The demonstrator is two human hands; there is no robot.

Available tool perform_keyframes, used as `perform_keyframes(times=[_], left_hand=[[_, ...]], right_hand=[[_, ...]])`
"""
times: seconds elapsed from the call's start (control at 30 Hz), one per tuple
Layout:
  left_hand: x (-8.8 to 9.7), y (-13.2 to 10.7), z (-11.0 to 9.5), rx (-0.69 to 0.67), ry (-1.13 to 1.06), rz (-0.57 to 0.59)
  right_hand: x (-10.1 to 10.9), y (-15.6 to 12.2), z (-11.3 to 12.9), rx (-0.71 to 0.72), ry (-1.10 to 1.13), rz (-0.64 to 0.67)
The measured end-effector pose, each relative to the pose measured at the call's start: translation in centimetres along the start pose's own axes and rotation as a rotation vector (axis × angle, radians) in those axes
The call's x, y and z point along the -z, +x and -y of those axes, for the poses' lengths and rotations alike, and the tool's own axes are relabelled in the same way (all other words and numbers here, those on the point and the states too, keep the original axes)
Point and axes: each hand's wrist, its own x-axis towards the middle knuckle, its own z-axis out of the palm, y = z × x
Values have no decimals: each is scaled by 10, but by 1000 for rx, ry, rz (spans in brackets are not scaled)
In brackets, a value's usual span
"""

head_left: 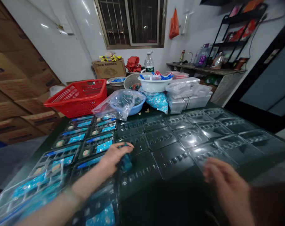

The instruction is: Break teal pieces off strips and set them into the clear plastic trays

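The left hand (115,153) has its fingers closed on a small dark teal bundle (126,162), which hangs just below and beside the fingertips. The bundle is blurred — what exactly it is, I cannot tell. Under it and just beyond the fingers are clear plastic trays (160,138), laid in rows across the worktop (180,201) and running on toward the right hand (224,180). That hand is near the closest trays and well apart from the bundle; its fingers are curled and blurred, and I cannot tell whether they meet or grip something.

On the outer side of the left fingers, and back under that forearm, are trays with contents: a blue patterned packet (104,146) in one just beside the hand, with a blue stick (98,137) along its far edge. Farther beyond the left fingers sit a blue basin (136,109) partly under a clear plastic bag (120,102), and a red basket (78,105). Beyond the right fingers — well apart from them — a stack of clear boxes (189,102) stands at the far edge.
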Motion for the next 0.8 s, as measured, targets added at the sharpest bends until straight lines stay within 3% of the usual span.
perform_keyframes(times=[0.03,0.07,0.17,0.3,0.37,0.47,0.53,0.63,0.7,0.8], left_hand=[[-12,-4,10,-79,121,57],[-22,-7,19,-256,375,135],[-36,-8,32,-465,711,195],[-28,-9,25,-566,1091,238],[-21,-10,15,-536,1076,315],[-15,-7,-1,-550,868,443],[-10,1,-10,-584,715,366],[5,25,-27,-633,569,7],[21,50,-44,-691,537,-193],[45,99,-78,-732,561,-366]], right_hand=[[-20,3,3,17,60,99],[-41,5,6,36,95,231],[-88,2,18,170,108,503],[-109,-2,17,308,63,587],[-110,-1,7,316,53,592],[-113,3,-11,325,36,612],[-115,5,-19,323,31,603],[-113,8,-20,298,34,562],[-110,8,-16,284,17,555],[-103,7,-10,245,-1,533]])
